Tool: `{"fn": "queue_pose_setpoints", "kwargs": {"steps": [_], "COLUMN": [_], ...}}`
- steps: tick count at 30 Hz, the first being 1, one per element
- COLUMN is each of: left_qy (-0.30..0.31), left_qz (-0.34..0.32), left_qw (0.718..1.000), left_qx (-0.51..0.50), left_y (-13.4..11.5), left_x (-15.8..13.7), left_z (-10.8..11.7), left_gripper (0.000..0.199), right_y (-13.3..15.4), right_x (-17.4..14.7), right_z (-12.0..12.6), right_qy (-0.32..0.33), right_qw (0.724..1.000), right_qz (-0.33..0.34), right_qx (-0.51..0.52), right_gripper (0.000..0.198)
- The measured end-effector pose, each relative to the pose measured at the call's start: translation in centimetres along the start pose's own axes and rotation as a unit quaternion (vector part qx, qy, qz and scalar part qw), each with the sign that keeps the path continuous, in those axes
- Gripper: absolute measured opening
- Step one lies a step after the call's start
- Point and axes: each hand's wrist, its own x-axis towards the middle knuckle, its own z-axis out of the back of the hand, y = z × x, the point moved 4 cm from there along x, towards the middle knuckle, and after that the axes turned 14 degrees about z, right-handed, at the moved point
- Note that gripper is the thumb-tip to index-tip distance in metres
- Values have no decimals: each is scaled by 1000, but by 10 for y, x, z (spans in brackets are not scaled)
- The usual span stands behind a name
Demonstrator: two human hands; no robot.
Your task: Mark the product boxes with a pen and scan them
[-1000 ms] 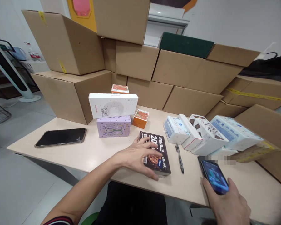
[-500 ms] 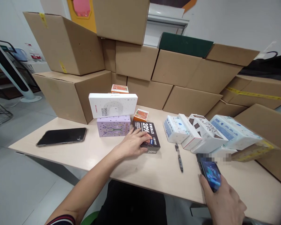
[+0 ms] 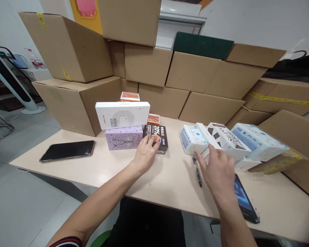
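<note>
My left hand [image 3: 146,155] has its fingers over the top and front of a black box [image 3: 162,133] marked "20%", holding it against the table. Beside that box stands a purple patterned box [image 3: 124,139] with a white power bank box [image 3: 123,115] on top. My right hand [image 3: 218,168] is slightly blurred, thumb and fingers apart, over the near end of a slim white box [image 3: 204,132]. Just left of it lies a grey pen [image 3: 197,173]. A phone with a lit screen [image 3: 243,199] rests partly hidden behind my right wrist.
A dark phone [image 3: 68,151] lies at the table's left. Two orange boxes [image 3: 130,96] [image 3: 153,119] sit behind the purple and black ones. White-blue packs [image 3: 260,140] and a white box with brown print [image 3: 228,140] stand at the right. Stacked cardboard cartons [image 3: 149,65] wall the back.
The black box has slid back and left with my left hand. My right hand has let go of the lit phone, now lying on the table, and moved left and forward to the white boxes.
</note>
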Motion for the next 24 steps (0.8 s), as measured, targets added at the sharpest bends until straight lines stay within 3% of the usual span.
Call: {"fn": "queue_pose_setpoints", "kwargs": {"steps": [5,9,16,20,22,24], "left_qy": [21,56,115,149,164,182], "left_qz": [-74,-122,-76,-10,38,87], "left_qw": [997,990,987,980,974,964], "left_qx": [-22,-43,-85,-129,-150,-172], "left_y": [-14,-22,-21,-15,-9,1], "left_x": [-10,-16,-18,-16,-13,-10], "left_z": [-2,-7,-8,-7,-6,-4], "left_gripper": [25,22,25,29,30,30], "right_y": [9,11,9,-8,-21,-32], "right_x": [44,44,39,40,36,29], "right_z": [-36,-55,-67,-56,-45,-37], "right_qy": [119,128,27,-47,-107,-155], "right_qw": [990,989,994,987,967,913], "right_qz": [-22,-32,-46,-57,-67,-70], "right_qx": [-71,-68,91,139,221,370], "right_gripper": [61,49,41,47,48,45]}}
